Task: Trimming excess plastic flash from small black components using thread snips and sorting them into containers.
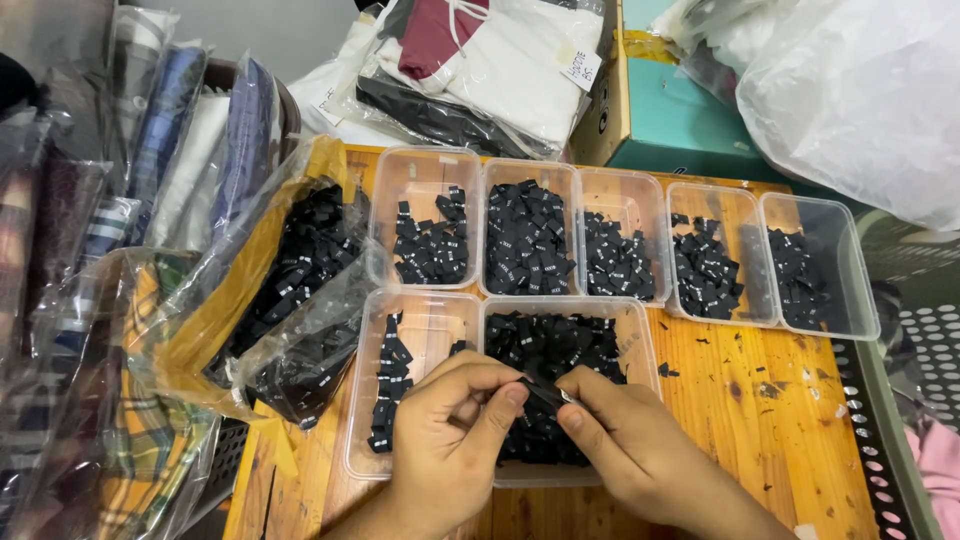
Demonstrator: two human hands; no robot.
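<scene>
back row: five clear tubs (621,240) of black tags, behind front tubs
plastic bag (300,290): more tags, left of tubs
teal box (680,120): behind tubs
folded clothes (480,60): bagged, behind tubs

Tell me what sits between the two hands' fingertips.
In the head view, a small black label is pinched between the left hand and right hand, over a clear tub of labels.

garment packing workshop: bagged clothes (480,60), tubs of black labels (527,238)
</scene>
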